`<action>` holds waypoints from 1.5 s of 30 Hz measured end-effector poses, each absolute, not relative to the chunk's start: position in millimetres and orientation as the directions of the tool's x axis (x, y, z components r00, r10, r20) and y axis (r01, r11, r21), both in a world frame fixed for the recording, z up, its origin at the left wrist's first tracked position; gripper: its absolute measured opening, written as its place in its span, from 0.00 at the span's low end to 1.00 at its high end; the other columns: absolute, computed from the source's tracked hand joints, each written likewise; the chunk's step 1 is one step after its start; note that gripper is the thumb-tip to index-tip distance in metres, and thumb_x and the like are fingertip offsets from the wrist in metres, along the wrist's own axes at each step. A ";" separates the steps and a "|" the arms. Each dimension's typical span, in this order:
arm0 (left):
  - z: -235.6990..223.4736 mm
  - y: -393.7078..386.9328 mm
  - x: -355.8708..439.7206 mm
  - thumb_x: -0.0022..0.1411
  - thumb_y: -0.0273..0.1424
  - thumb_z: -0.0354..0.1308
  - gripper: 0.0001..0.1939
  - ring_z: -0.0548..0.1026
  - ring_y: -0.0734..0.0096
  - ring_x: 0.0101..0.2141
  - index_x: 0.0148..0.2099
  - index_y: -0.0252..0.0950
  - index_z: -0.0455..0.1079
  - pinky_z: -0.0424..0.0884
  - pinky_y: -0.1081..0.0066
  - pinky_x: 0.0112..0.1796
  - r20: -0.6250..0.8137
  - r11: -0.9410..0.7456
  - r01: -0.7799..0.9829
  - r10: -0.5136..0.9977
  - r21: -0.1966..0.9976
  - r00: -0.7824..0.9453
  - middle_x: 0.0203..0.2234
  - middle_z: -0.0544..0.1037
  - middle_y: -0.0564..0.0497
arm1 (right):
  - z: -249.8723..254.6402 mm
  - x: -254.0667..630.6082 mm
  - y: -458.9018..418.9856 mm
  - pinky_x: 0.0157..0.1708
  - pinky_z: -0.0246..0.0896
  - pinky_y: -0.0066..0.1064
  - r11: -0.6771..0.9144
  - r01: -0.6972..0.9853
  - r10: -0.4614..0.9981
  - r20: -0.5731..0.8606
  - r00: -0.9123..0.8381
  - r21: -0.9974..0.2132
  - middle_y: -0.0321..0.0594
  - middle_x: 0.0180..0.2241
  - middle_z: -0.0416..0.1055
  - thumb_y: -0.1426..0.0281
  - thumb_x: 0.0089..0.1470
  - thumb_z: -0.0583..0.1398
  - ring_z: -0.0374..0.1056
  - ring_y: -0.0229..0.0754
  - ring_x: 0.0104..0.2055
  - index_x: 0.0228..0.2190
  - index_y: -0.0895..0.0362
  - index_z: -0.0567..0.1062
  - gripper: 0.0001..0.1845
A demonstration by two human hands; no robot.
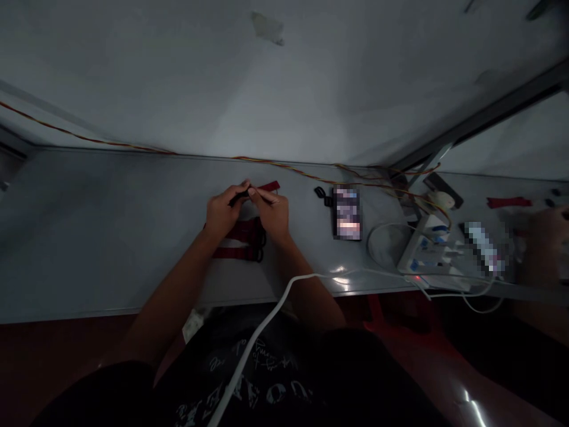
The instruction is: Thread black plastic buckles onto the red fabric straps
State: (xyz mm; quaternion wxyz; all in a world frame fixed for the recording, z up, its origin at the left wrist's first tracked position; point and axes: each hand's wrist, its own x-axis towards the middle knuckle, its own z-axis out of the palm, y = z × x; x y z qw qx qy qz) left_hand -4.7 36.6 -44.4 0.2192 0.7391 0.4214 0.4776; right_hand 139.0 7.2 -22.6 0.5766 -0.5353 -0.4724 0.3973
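My left hand (pixel 223 209) and my right hand (pixel 272 212) meet over the table, fingertips pinched close together. Between the left fingers is a small black piece (pixel 239 196), too dark to make out fully. A red strap (pixel 270 186) sticks out past the right fingers, its other part hidden by them. Under the hands lie more red straps (pixel 231 253) with black buckles (pixel 258 254) at their right ends, partly covered by my wrists.
Loose black buckles (pixel 320 193) lie beside a lit phone (pixel 347 213). Farther right are a white power strip (pixel 424 252) with cables, a second phone (pixel 484 246), another red strap (pixel 509 202) and a co-worker's hand (pixel 549 228). A white cable (pixel 267 320) crosses before my body.
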 end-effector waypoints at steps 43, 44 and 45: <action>-26.1 42.8 -16.2 0.67 0.36 0.62 0.12 0.83 0.65 0.48 0.52 0.39 0.75 0.77 0.64 0.52 0.527 -0.618 0.373 0.786 0.693 0.324 0.48 0.84 0.47 | -25.5 165.6 20.4 0.55 0.72 0.39 0.153 -0.153 0.980 0.130 0.148 -0.976 0.39 0.44 0.82 0.61 0.43 0.74 0.77 0.44 0.48 0.38 0.51 0.85 0.17; -27.8 45.7 -16.4 0.67 0.36 0.62 0.11 0.83 0.64 0.47 0.50 0.39 0.75 0.77 0.64 0.52 0.516 -0.625 0.374 0.779 0.685 0.355 0.47 0.84 0.47 | -26.6 171.0 21.2 0.54 0.72 0.39 0.181 -0.112 0.981 0.171 0.095 -0.977 0.39 0.44 0.82 0.61 0.44 0.74 0.77 0.44 0.49 0.37 0.50 0.86 0.16; -29.9 48.8 -16.3 0.66 0.35 0.62 0.09 0.83 0.64 0.47 0.47 0.39 0.76 0.77 0.63 0.52 0.501 -0.628 0.383 0.775 0.678 0.385 0.46 0.85 0.47 | -28.2 175.8 22.1 0.54 0.73 0.39 0.204 -0.078 0.979 0.202 0.036 -0.976 0.39 0.45 0.81 0.62 0.44 0.74 0.77 0.44 0.49 0.37 0.50 0.86 0.15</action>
